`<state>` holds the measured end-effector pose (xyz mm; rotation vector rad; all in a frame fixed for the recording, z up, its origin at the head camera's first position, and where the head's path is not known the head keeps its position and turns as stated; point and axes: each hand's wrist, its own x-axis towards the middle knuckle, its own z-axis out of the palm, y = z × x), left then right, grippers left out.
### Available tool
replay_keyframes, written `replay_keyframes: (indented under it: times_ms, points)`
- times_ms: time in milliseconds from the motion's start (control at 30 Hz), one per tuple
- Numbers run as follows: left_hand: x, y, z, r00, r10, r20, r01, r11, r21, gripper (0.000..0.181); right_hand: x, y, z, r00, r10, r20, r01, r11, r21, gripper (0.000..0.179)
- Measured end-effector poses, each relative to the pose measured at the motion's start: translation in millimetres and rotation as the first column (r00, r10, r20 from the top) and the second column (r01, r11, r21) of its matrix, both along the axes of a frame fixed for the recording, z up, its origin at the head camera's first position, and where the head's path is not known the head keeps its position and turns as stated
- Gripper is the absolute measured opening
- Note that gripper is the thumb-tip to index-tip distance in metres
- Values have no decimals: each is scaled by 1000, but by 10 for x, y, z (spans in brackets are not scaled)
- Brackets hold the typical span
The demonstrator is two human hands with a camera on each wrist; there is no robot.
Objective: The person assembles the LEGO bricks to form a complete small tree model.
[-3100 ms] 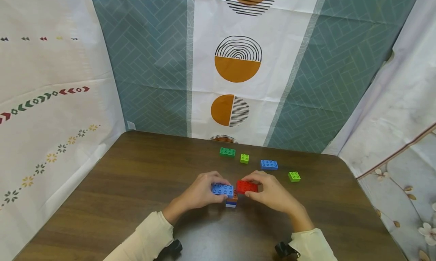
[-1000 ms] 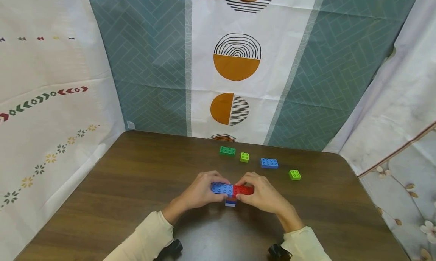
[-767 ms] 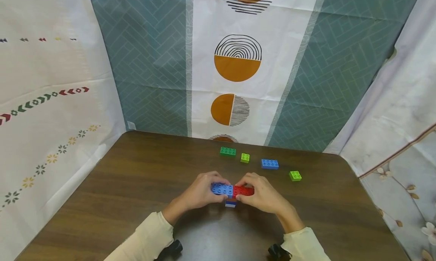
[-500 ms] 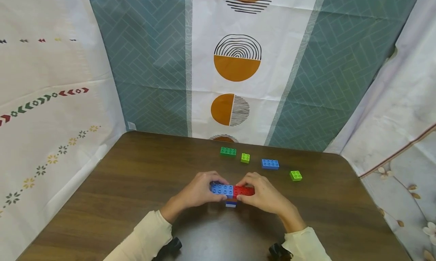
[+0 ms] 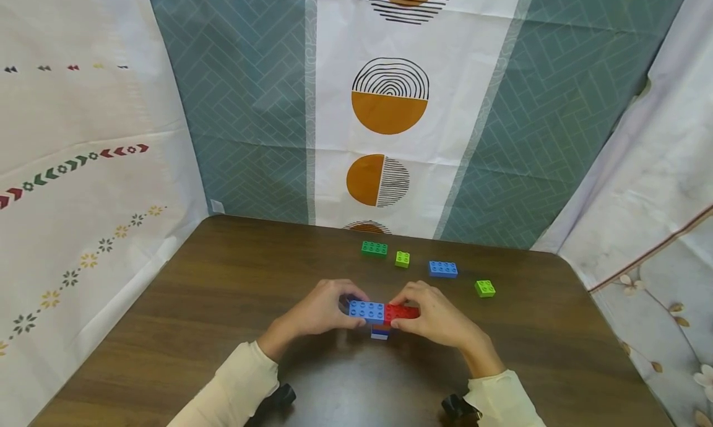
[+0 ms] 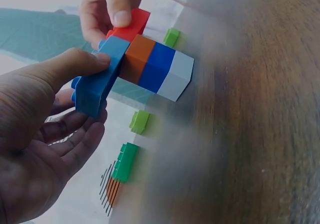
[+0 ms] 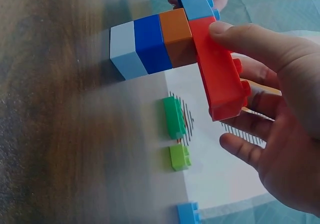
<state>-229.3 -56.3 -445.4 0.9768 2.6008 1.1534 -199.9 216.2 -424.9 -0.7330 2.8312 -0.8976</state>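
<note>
1. Head view: both of my hands work over the middle of the brown table (image 5: 223, 291), with the bricks between them.
2. My left hand (image 5: 320, 309) holds the light blue brick (image 5: 366, 311) narrowly, the thumb on its near long side and the fingers round the far side; the left wrist view shows the thumb tip lying on it.
3. My right hand (image 5: 437, 312) pinches the red brick (image 5: 401, 314) between thumb and fingers, while the lower fingers spread loosely away from it, as the right wrist view shows.
4. Those two bricks meet end to end in one row, studs up, each reaching over the top of a small upright stack.
5. Counting down that stack, I see the orange brick (image 6: 137, 59), then the dark blue brick (image 6: 157, 68), then the pale brick (image 6: 176, 75) at the bottom, on the table.
6. Beyond my hands, towards the far edge, four loose bricks lie apart from one another. From left to right they are the dark green brick (image 5: 374, 249), the small lime brick (image 5: 402, 259), the loose blue brick (image 5: 442, 269) and the second lime brick (image 5: 485, 288), which lies a little nearer to me.
7. Behind the table hangs a teal and white cloth (image 5: 250, 105) printed with orange and black-lined circles.
</note>
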Motion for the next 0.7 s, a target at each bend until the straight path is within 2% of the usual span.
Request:
replay_keyframes:
  times_ms: [167,233,400,700]
  points:
    - [2,1,-1,1000,-1,-2,1,1000,7,33,-10,19,-2,1000,22,11,-22,1000,-16,30]
    - [3,1,-4,1000,-1,-3,1,1000,9,32,-21,38,5,999,29,39,-28,999,-37,34]
    - [4,2,1,1000,8,11,-8,1000,6,32,-96,176,17,996,-6,89,16,993,-119,42]
    - [9,0,4,1000,13,24,-13,1000,-6,33,-382,570,-65,992,-125,-1,122,969,-216,35]
